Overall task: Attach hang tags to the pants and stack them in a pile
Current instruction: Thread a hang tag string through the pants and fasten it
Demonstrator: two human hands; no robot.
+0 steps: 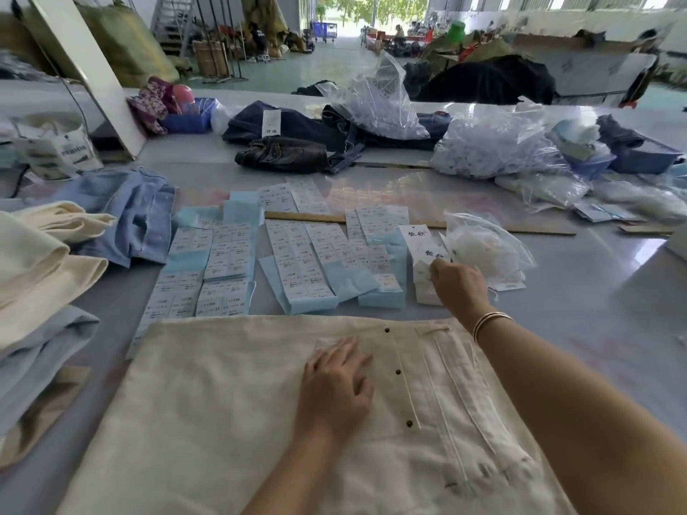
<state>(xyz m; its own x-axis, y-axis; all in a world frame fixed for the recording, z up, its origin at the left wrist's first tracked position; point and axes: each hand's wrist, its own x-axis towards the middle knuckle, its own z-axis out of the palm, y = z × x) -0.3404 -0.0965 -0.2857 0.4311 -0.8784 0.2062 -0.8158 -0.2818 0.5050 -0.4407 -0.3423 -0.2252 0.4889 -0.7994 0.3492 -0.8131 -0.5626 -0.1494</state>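
Cream pants (230, 410) with a dark-buttoned fly lie flat on the table in front of me. My left hand (336, 388) rests flat on them, fingers straight, just left of the buttons. Beyond the waistband, my right hand (459, 286) pinches a white hang tag (427, 260) from a small stack of hang tags printed with black characters. Rows of white and pale blue label sheets (290, 262) lie spread between the pants and a wooden ruler (308, 217). At the left edge sits a pile of folded cream and blue pants (37, 276).
A clear bag of white strings (487, 247) sits right of the tags. Dark jeans (293, 143) and big plastic bags (494, 150) crowd the far side of the table. Light blue pants (137, 213) lie at the left. Blue bins (647, 158) stand at the far right.
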